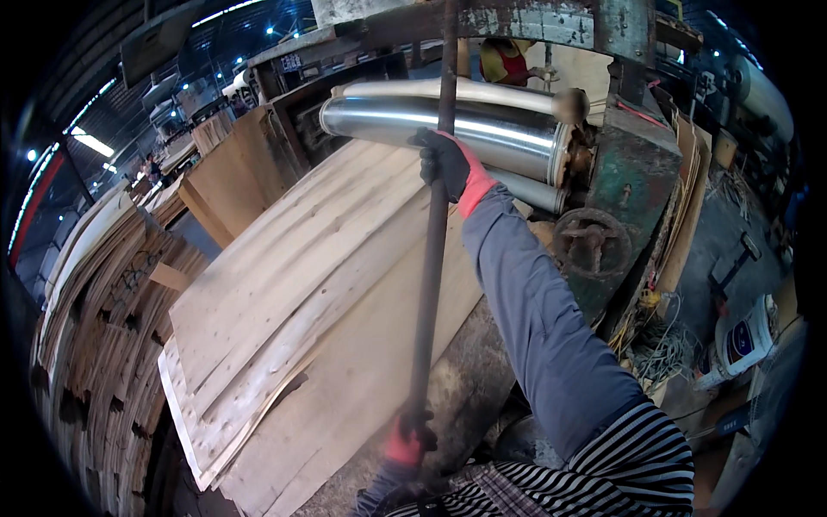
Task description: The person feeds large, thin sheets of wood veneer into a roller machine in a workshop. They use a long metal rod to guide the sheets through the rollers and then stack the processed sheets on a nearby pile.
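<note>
A long dark metal bar [430,293] runs from the top of the view down toward my body, above wooden veneer sheets [301,258]. My right hand [448,168], in a dark glove with a red cuff, is wrapped round its upper part, arm stretched forward. Lower down, my left hand [410,438], gloved alike and slightly blurred, is closed round the bar's near end. Beyond the sheets lies a shiny steel roller [448,125], set across a machine. The sheets overlap, and their far edges reach close to that roller.
Thick veneer stacks [112,345] stand at the left. A rusty handwheel [591,243] sits on the machine's green side frame [633,172]. On the right floor are a white bucket [739,340], a hammer [734,265] and tangled strands [676,345]. Another person [506,62] stands behind the rollers.
</note>
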A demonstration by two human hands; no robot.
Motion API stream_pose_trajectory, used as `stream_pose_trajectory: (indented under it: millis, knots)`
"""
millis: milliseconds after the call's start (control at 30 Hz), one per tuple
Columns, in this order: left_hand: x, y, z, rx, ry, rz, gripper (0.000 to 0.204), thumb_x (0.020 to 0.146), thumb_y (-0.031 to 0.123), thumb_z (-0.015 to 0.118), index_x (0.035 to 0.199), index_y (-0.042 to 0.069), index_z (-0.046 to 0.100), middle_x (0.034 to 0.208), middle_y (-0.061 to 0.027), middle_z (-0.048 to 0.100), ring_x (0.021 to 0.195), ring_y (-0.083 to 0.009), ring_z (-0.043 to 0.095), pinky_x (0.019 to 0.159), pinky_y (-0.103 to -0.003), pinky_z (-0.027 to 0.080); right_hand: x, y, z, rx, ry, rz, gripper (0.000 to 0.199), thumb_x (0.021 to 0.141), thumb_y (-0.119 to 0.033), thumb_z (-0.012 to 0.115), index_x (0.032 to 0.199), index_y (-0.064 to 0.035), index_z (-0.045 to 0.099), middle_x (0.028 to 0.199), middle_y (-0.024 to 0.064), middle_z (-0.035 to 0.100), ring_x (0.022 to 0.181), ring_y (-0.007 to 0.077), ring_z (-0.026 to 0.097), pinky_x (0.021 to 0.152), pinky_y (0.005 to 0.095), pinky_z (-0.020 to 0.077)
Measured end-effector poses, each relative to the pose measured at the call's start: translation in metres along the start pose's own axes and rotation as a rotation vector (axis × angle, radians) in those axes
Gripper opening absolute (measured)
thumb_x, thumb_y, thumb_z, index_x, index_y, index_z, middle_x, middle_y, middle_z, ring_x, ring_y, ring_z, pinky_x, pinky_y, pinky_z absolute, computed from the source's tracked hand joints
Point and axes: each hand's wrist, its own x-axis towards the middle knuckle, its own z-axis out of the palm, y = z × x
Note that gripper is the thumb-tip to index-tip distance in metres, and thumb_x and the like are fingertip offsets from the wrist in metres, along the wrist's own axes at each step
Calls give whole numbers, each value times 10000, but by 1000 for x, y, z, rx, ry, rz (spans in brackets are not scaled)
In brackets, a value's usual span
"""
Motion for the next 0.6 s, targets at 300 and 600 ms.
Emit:
stream_pose_trajectory:
  millis: [300, 600]
  knots:
    - [-2, 4, -2, 28, -17, -18, 573, 780, 525, 458, 1013, 2, 448, 583, -69, 530, 492, -151, 541, 456, -260, 455, 4, 2, -3, 46, -49, 34, 168, 795, -199, 546, 824, -36, 512, 545, -20, 432, 434, 60, 399, 414, 168, 357]
    - [-2, 4, 2, 62, 0, -34, 633, 749, 577, 460, 1009, -1, 448, 577, -65, 520, 482, -151, 532, 454, -261, 448, -2, 0, -2, 28, -21, 15, 205, 789, -211, 564, 857, -21, 525, 539, -32, 436, 434, 55, 405, 411, 168, 364]
